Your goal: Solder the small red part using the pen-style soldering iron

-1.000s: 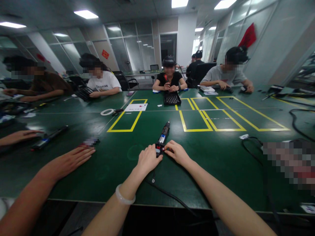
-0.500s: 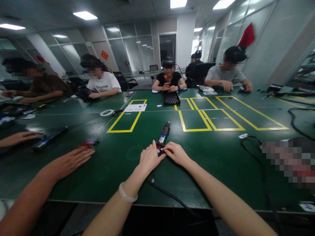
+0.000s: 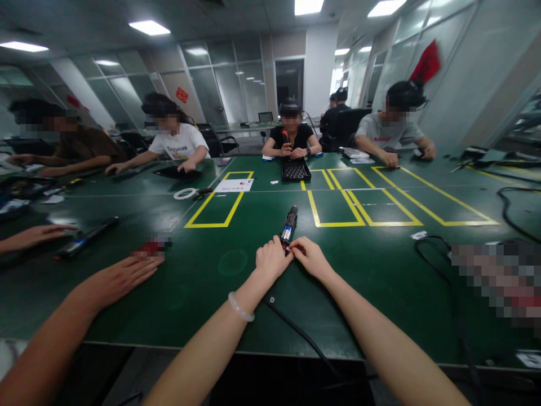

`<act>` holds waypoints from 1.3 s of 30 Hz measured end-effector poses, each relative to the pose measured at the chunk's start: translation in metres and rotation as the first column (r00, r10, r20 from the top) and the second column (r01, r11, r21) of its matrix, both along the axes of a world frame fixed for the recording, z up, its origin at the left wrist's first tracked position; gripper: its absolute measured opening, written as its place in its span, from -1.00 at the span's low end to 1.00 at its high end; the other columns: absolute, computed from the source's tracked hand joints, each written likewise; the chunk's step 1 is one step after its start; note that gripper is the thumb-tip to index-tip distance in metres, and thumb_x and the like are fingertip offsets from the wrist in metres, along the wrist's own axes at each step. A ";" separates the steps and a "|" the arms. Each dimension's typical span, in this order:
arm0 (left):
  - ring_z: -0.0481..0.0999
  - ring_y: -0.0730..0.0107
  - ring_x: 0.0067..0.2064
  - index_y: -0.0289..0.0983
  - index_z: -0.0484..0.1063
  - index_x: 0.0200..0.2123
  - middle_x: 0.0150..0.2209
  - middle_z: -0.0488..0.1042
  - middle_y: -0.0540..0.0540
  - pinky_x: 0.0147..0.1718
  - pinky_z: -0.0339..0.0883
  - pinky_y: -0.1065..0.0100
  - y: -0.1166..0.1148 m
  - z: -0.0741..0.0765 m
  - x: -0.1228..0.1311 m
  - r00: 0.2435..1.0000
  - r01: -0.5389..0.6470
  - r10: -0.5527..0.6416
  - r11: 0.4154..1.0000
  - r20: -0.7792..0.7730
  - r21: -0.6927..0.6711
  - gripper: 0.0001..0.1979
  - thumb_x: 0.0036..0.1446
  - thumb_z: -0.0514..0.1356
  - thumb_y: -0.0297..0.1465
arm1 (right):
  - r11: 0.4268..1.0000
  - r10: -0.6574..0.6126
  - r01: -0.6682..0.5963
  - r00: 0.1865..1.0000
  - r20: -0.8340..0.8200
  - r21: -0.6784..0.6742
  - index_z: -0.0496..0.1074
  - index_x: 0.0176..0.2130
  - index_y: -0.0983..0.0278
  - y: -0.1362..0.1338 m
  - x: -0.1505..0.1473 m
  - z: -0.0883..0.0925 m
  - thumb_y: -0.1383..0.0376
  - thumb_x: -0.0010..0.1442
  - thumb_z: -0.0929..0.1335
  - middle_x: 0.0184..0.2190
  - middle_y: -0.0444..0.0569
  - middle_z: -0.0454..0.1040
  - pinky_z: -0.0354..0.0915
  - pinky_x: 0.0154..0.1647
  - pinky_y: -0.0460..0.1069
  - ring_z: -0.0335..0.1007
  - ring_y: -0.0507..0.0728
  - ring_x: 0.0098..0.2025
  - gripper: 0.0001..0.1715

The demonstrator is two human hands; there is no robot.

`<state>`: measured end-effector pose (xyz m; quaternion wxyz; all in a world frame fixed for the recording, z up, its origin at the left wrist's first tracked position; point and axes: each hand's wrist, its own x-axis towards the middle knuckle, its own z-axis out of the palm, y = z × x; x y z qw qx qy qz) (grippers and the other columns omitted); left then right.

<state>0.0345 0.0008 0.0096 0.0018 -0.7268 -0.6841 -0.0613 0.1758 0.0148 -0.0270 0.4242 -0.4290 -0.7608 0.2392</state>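
Note:
A black electric screwdriver (image 3: pixel 288 225) with a silver-and-blue middle lies on the green table, its narrow tip pointing away from me. My left hand (image 3: pixel 271 260), with a pale bangle on the wrist, is closed round its near end. Against the same end, from the right, my right hand (image 3: pixel 311 258) has thumb and index finger pinched together. Small red parts show between my fingertips; what exactly the pinch holds is too small to make out. Below my left wrist a black cable (image 3: pixel 296 331) runs over the table edge.
To my left, a co-worker's hand (image 3: pixel 135 270) lies near a blurred red object (image 3: pixel 150 248) and a similar screwdriver (image 3: pixel 87 239). Yellow tape rectangles (image 3: pixel 338 224) mark the table (image 3: pixel 203 316). A black tray (image 3: pixel 296 171) stands opposite, before a seated person. Cables lie at right.
Both my hands and the screwdriver have shifted slightly right and away from me. The person in white across the table has put a dark tray-like object down and reached sideways.

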 end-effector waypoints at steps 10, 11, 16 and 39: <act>0.51 -0.02 -0.12 -0.35 0.18 -0.07 -0.15 0.45 -0.34 -0.19 0.30 0.14 0.040 0.002 0.022 0.998 0.007 -0.003 0.997 0.056 -0.072 -0.47 0.07 0.03 -0.03 | 0.966 -0.232 0.197 0.946 -0.226 -0.170 0.33 -0.08 0.30 0.015 0.018 -0.009 0.29 0.13 0.25 -0.41 -0.10 0.40 0.26 -0.34 -0.05 0.32 0.05 -0.43 -0.67; 0.51 -0.03 -0.12 -0.35 0.18 -0.07 -0.15 0.46 -0.34 -0.19 0.30 0.14 0.042 0.003 0.022 0.999 0.013 -0.009 0.997 0.051 -0.075 -0.46 0.07 0.04 -0.03 | 0.961 -0.245 0.202 0.940 -0.237 -0.190 0.33 -0.08 0.30 0.014 0.018 -0.008 0.28 0.12 0.25 -0.42 -0.11 0.40 0.26 -0.35 -0.05 0.32 0.05 -0.45 -0.66; 0.51 -0.04 -0.11 -0.33 0.17 -0.05 -0.12 0.46 -0.34 -0.20 0.31 0.14 0.044 0.007 0.007 0.999 0.049 -0.048 0.995 0.010 -0.087 -0.45 0.06 0.06 -0.03 | 0.971 -0.178 0.148 0.972 -0.156 -0.188 0.42 -0.24 0.30 0.010 0.019 -0.002 0.27 0.12 0.24 -0.45 -0.09 0.42 0.23 -0.37 -0.05 0.32 0.07 -0.43 -0.76; 0.47 -0.10 -0.14 -0.34 0.18 0.09 -0.09 0.43 -0.33 -0.26 0.30 0.06 -0.016 0.025 -0.187 0.961 -0.248 0.222 0.957 -0.168 -0.154 -0.31 0.10 -0.13 0.06 | 0.981 -0.121 0.120 0.993 0.005 -0.151 0.46 -0.31 0.26 0.009 0.019 -0.005 0.33 0.13 0.26 -0.41 -0.08 0.44 0.23 -0.28 -0.04 0.35 0.08 -0.36 -0.81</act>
